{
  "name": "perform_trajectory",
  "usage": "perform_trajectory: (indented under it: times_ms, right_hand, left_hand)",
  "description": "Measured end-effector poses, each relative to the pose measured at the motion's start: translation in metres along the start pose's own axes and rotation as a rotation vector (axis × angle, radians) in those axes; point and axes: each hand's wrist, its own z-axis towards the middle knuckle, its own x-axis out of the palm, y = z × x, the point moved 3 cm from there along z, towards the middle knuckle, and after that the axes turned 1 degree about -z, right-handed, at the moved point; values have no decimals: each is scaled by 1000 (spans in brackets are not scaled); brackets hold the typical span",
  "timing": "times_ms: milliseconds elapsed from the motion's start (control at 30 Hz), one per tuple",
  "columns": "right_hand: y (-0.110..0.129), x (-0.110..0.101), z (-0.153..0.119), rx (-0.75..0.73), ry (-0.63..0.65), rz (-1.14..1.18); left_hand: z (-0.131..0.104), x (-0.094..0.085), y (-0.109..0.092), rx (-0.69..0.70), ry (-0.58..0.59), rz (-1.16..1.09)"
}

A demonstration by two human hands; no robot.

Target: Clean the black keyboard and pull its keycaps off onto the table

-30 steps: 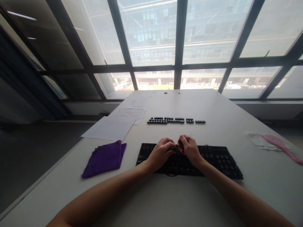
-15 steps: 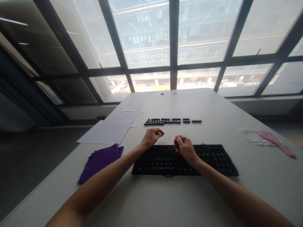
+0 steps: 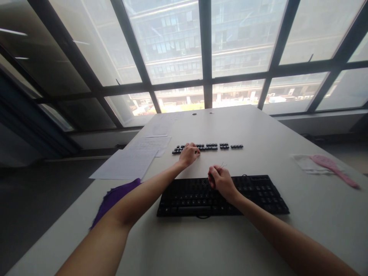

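A black keyboard (image 3: 186,201) lies on the white table. Behind it, loose black keycaps (image 3: 212,147) stand in short rows. My left hand (image 3: 189,154) reaches over the left part of these rows, its fingers pinched around a small black keycap at their tips. Above the middle of the keyboard, my right hand (image 3: 220,180) is closed on a thin wire tool (image 3: 223,165), whose ends stick out past the fingers. Most of that tool is hidden in the fist.
A purple cloth (image 3: 113,197) lies left of the keyboard, partly behind my left forearm. Paper sheets (image 3: 123,165) spread at the left. On the right, a pink brush (image 3: 330,165) rests partly on a white cloth (image 3: 305,164). Large windows stand beyond the table.
My left hand has moved forward and slightly right, from above the keyboard's back edge to the keycap rows. My right hand stays closed over the keyboard. The camera view has shifted slightly.
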Motion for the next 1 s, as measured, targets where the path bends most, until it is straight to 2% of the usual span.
perform_trajectory:
  times_ms: [467, 667, 767, 867, 933, 1000]
  right_hand:
    - [6, 1, -1, 4, 19, -11]
    - [4, 1, -1, 9, 19, 7]
    - [5, 0, -1, 30, 1, 49]
    - [8, -2, -1, 34, -67, 97]
    - [12, -5, -1, -5, -117, 67]
    - [17, -8, -1, -95, -133, -63]
  left_hand:
    - [10, 6, 8, -37, -43, 38]
    - [12, -1, 2, -44, -90, 19]
    - [5, -12, -10, -39, -129, 0]
    - [-16, -24, -36, 13, -134, -81]
    - [-38, -30, -57, 47, -60, -165]
    - [-62, -33, -77, 46, 4, -239]
